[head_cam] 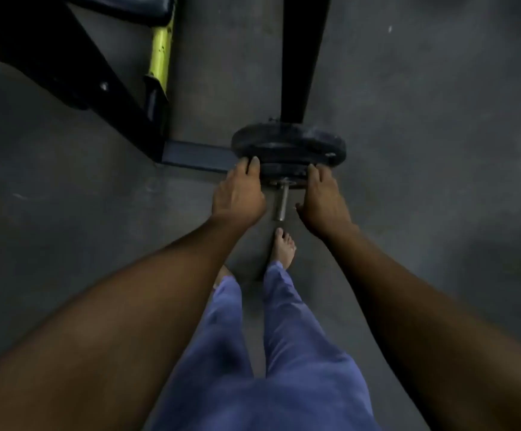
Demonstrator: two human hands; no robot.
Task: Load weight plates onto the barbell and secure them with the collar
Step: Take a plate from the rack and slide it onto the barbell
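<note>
Your left hand (pixel 239 194) and your right hand (pixel 323 199) both reach forward to the near weight plate (pixel 284 173), one on each side of it. The fingers of your left hand curl over the plate's left edge, and the fingers of your right hand curl over its right edge, so both hands are clamped on that plate. Just beyond your fingertips sits a larger plate (pixel 288 143), dark and round, flat against the one you hold. Between your two hands the bare steel end of the barbell (pixel 281 202) sticks out toward you, passing through the plates' centres; its tip ends level with your wrists. Whether a collar is on the sleeve cannot be told, since the picture is blurred there.

Beyond your right hand a black upright (pixel 302 57) rises from behind the plates. Beyond and outward from your left hand stands a black and yellow frame (pixel 159 54) on the grey floor (pixel 439 150). Below your hands your bare foot (pixel 282 247) points toward the bar end, and your blue trousers (pixel 284 353) fill the space between your forearms.
</note>
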